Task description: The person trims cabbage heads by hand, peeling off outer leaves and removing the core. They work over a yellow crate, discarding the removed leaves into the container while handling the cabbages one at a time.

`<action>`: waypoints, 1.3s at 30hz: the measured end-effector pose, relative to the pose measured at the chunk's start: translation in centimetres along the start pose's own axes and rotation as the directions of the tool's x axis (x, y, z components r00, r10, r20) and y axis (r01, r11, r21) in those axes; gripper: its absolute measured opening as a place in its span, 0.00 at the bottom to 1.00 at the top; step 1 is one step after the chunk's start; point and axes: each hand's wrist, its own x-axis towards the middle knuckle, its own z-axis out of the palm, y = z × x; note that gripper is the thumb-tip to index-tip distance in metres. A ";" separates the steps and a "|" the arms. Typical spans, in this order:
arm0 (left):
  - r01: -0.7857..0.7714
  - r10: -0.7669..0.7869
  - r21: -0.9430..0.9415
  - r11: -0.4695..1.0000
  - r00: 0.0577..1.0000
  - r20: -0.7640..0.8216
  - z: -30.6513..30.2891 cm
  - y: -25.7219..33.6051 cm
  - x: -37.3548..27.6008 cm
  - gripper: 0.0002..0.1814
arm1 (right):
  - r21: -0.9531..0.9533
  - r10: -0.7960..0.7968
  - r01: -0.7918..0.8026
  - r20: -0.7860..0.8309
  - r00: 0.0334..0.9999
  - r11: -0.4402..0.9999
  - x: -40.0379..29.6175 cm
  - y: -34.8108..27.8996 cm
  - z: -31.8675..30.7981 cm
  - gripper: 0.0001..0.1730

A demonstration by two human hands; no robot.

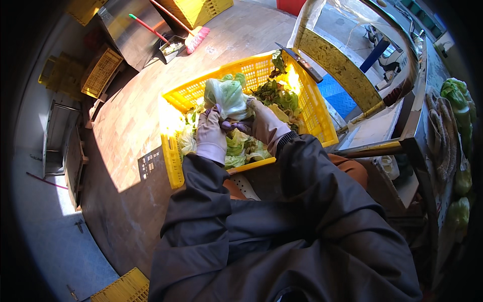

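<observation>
Both my hands wear pale gloves with purple fingertips. Between them, over a yellow plastic crate (241,68), is a head of lettuce (226,96) that looks wrapped in clear plastic film. My left hand (211,132) grips its lower left side, and my right hand (260,115) holds it at the lower right. Loose lettuce leaves (241,149) fill much of the crate below, with darker, wilted leaves (277,92) at its far right. A knife (302,64) with a dark handle rests across the crate's far right rim.
A metal-edged table (409,124) on the right bears a towel (439,132) and bagged green vegetables (458,102). Beside it stands a yellow curved frame (336,66). A broom (196,37) and a dustpan (172,49) are on the floor ahead. Another yellow crate (102,71) sits at the left.
</observation>
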 end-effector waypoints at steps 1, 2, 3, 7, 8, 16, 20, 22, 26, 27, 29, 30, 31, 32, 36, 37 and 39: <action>0.010 -0.011 0.085 0.996 1.000 0.015 -0.5 -0.3 0.6 0.19 | -0.033 -0.033 0.032 -0.029 0.999 0.999 0.2 0.2 -0.3 0.24; 0.066 -0.067 0.085 0.994 0.998 0.004 -0.8 -0.8 0.9 0.21 | -0.068 -0.067 0.063 -0.056 0.996 0.996 0.4 0.3 -0.6 0.22; 0.126 -0.126 0.084 0.989 0.992 -0.001 -0.4 -0.8 1.0 0.23 | -0.102 -0.104 0.095 -0.087 0.991 0.990 0.6 0.3 -1.2 0.20; 0.144 -0.135 0.208 0.967 0.989 -0.058 3.0 2.3 -0.5 0.27 | -0.165 -0.249 0.232 -0.093 0.964 0.959 -0.3 -0.3 -1.3 0.16; 0.049 -0.038 0.353 0.934 0.999 -0.038 3.1 1.9 -0.3 0.28 | -0.184 -0.287 0.269 -0.074 0.955 0.945 -0.6 -0.5 -1.3 0.16; 0.049 -0.065 -0.203 0.978 0.995 -0.075 1.8 0.7 0.6 0.10 | -0.036 -0.377 0.376 -0.112 0.919 0.926 -0.9 -0.8 -0.1 0.13; 0.108 -0.119 -0.133 0.985 0.990 -0.081 3.3 2.4 -1.0 0.09 | -0.154 -0.334 0.308 -0.190 0.923 0.939 -1.1 -1.1 -0.1 0.14; 0.105 -0.121 -0.175 0.979 0.989 -0.085 3.7 3.3 -1.6 0.10 | -0.067 -0.330 0.323 -0.163 0.930 0.944 -1.5 -1.1 0.4 0.15; 0.029 -0.032 -0.087 0.996 0.999 -0.032 3.7 3.0 -1.2 0.12 | -0.044 -0.419 0.417 -0.119 0.900 0.908 -0.2 -0.2 1.0 0.14; 0.019 -0.023 -0.088 0.996 0.999 -0.046 3.5 2.6 -1.0 0.12 | 0.003 -0.370 0.373 -0.120 0.921 0.928 0.2 -0.3 0.9 0.12; -0.003 -0.004 -0.088 0.996 0.997 -0.074 3.1 1.7 -0.4 0.12 | 0.083 -0.342 0.349 -0.086 0.936 0.933 -0.2 -0.5 0.9 0.10; -0.011 0.002 -0.120 0.993 0.997 -0.074 2.9 1.4 -0.2 0.11 | 0.123 -0.328 0.334 -0.067 0.942 0.934 -0.5 -0.8 1.0 0.10; -0.019 0.008 -0.152 0.988 0.997 -0.075 2.7 1.1 -0.1 0.11 | 0.154 -0.255 0.259 -0.046 0.966 0.954 -0.3 -0.7 0.6 0.10; -0.025 0.012 -0.187 0.982 0.997 -0.073 2.8 0.8 0.1 0.12 | 0.111 -0.336 0.342 -0.071 0.939 0.933 -0.5 -0.7 0.8 0.11; 0.048 -0.071 -0.344 0.938 0.996 -0.055 2.7 0.7 -0.1 0.14 | -0.075 -0.490 0.485 -0.114 0.864 0.872 -1.5 -0.1 1.9 0.14; 0.097 -0.122 -0.397 0.913 0.992 -0.039 2.6 0.9 -0.2 0.14 | -0.097 -0.522 0.514 -0.110 0.846 0.852 -1.0 0.5 1.6 0.14; 0.190 -0.213 -0.510 0.839 0.977 0.015 2.9 1.1 -0.1 0.15 | -0.093 -0.599 0.592 -0.167 0.783 0.800 -0.5 1.4 1.5 0.15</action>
